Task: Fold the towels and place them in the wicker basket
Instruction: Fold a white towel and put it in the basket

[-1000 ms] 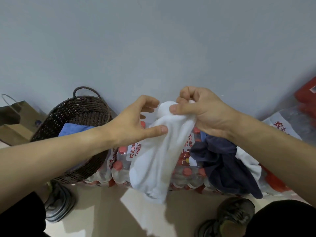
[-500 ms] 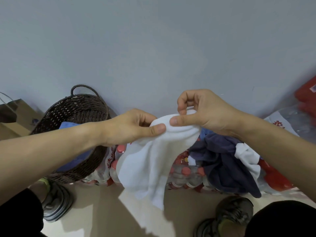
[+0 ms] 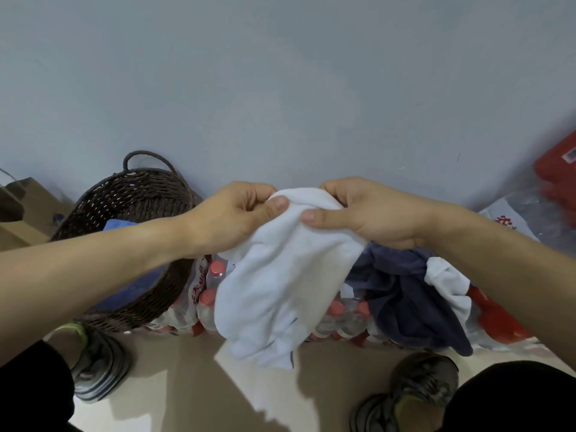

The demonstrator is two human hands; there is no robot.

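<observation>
Towels are partly done: a blue towel [image 3: 120,225] lies in the wicker basket [image 3: 137,194] beyond the left hand [image 3: 232,219], both hands pinch a crumpled white towel [image 3: 280,285], right hand [image 3: 371,213] above unfolded dark and white ones [image 3: 414,294].

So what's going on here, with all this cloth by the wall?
A person is sorting towels. The left hand and right hand both pinch the top edge of a white towel, which hangs unfolded. A wicker basket stands to the left with a blue towel inside. A dark blue towel lies heaped over packs of bottled water, waiting.
</observation>
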